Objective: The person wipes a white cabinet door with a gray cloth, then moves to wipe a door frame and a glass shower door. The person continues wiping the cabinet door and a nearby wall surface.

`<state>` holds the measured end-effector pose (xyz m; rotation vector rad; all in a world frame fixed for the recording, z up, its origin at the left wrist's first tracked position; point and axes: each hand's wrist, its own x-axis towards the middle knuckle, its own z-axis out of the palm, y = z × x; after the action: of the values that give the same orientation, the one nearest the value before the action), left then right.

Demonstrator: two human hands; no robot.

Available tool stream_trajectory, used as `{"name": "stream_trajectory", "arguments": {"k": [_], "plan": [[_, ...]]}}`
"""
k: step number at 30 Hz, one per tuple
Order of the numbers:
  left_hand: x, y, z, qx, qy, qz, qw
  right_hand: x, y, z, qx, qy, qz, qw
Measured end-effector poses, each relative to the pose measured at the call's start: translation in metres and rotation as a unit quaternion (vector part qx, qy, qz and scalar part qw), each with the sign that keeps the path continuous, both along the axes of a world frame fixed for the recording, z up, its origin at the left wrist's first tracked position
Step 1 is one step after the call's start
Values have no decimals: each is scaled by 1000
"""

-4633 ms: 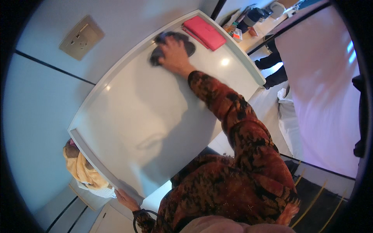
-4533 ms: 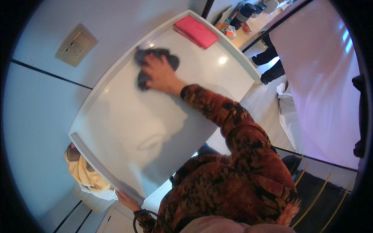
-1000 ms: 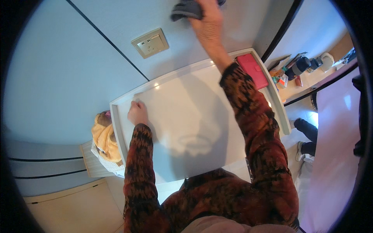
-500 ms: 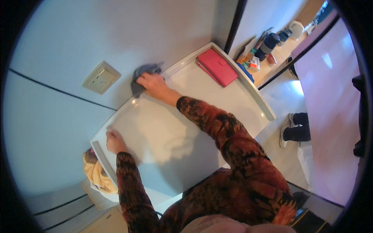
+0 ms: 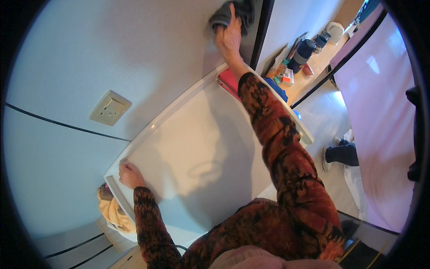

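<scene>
Up at the far right, my right hand (image 5: 230,39) is closed around a dark grey cloth (image 5: 244,12) and presses it against the pale wall (image 5: 148,40), with the index finger stretched along it. Below that forearm lies a red wallet-like case (image 5: 229,82), partly covered by the sleeve. It rests in the far corner of a white table top with a raised rim (image 5: 188,134). My left hand (image 5: 131,175) rests on the table top close to its left edge, its fingers curled in a loose fist; I make out nothing in it.
A beige wall socket (image 5: 110,108) sits left of the table's back edge. Beyond the right rim, a shelf holds a dark flask (image 5: 302,55) and small boxes. A tan plush-like bundle (image 5: 113,210) is below the left edge. A person's legs (image 5: 341,154) show at right.
My right hand has moved up and right with the cloth, from the wall at the table's back edge to the wall past the corner. The left hand stays nearly in place.
</scene>
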<state>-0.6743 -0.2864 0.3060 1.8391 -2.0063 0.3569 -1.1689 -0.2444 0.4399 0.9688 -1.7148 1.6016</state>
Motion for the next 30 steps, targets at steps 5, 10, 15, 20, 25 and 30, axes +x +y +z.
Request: {"name": "stream_trajectory", "arguments": {"k": [5, 10, 15, 20, 25, 30], "plan": [[-1, 0, 0, -19, 6, -11, 1000, 21, -9, -36, -31, -210, -10, 977], [5, 0, -6, -56, 24, -60, 996, 56, -24, 50, -72, -36, 67, 994], [5, -2, -7, -35, 44, -40, 998, 123, -57, 156, 27, 157, 165, 973], [-1, 3, 1, -13, 32, -12, 999, 228, -82, 188, -85, 334, 158, 925], [-3, 6, 7, 10, 55, -14, 998, 315, -92, 156, -7, 456, 210, 865], [-2, 7, 5, 0, 49, -20, 999, 369, -101, 76, -10, 497, 292, 817]]}}
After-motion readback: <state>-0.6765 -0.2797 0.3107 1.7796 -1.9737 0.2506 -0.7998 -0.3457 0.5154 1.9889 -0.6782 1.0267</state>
